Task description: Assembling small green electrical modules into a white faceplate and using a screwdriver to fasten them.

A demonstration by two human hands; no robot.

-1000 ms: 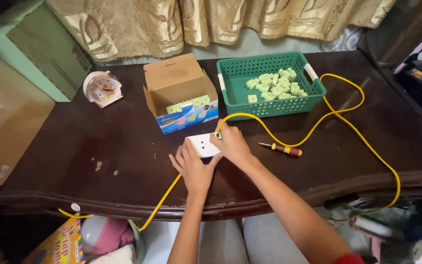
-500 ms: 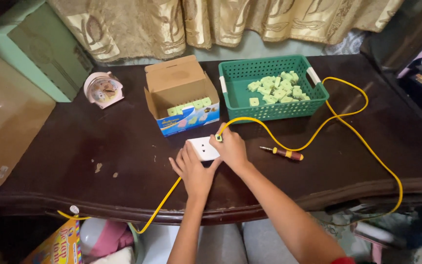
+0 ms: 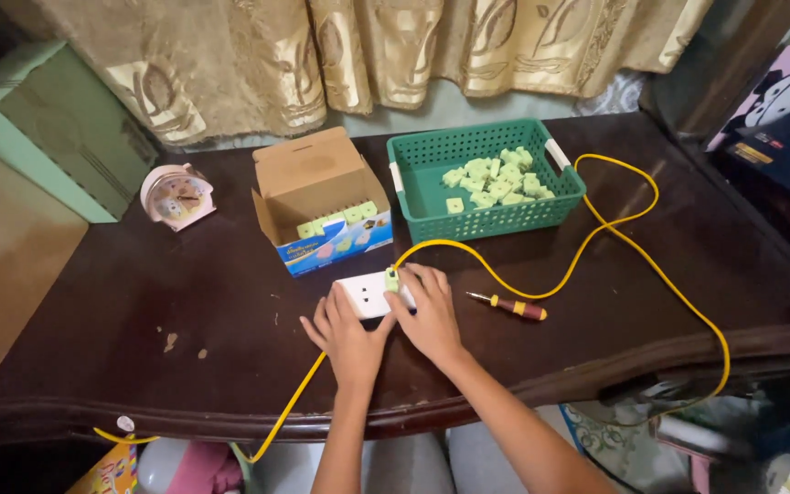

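I see a dark wooden tabletop (image 3: 185, 302) carrying a green basket (image 3: 486, 206), an open cardboard box (image 3: 317, 206), a pink clock (image 3: 176, 195), a white socket block (image 3: 369, 295), a screwdriver (image 3: 509, 306) — and a yellow cable (image 3: 633, 256) looping across.

A white socket block (image 3: 365, 295) with a small light green plug (image 3: 392, 280) lies on the dark brown table (image 3: 185, 311), and a bright yellow cable (image 3: 633, 256) loops across the wood beside a screwdriver (image 3: 509, 306) with a red and yellow handle. The green basket (image 3: 486, 178), with white handles, holds pale green blocks (image 3: 496, 178), and more of the same show in the brown cardboard box (image 3: 317, 197), whose front is blue. A pink clock (image 3: 176, 195) stands before gold curtains (image 3: 368, 55) patterned with shiny leaf shapes, next to a mint green cabinet (image 3: 57, 137).
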